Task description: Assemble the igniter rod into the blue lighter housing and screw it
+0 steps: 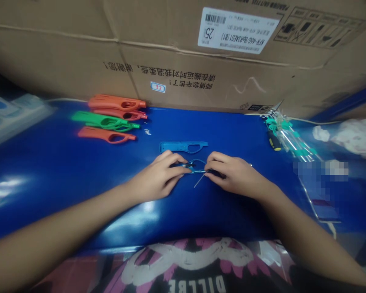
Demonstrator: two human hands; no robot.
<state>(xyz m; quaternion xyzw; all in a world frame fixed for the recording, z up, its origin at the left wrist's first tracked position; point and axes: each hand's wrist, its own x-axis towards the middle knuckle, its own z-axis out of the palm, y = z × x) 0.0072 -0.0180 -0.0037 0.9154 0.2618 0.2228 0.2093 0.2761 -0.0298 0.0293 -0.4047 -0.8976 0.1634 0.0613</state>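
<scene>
My left hand (163, 175) pinches the left end of a blue lighter casing (199, 161), whose curved trigger loop shows between my hands. At its other end, the fingertips of my right hand (234, 174) are closed on the same casing. A small black part (189, 165) lies within the casing near my left fingers. Below my right fingertips a thin pale rod or wire (198, 182) sticks out at a slant; what holds it is hidden. Just beyond my hands lies a blue lighter casing half (183, 147), flat on the blue tabletop (183, 219).
Several orange (116, 102) and green lighter casings (106, 121) lie at the left, beside tiny pale pieces (147, 132). To the right are metal rods with green parts (293, 134), a black-yellow screwdriver (273, 141) and a partly blurred phone-like object (319, 195). A large cardboard box (177, 53) borders the back.
</scene>
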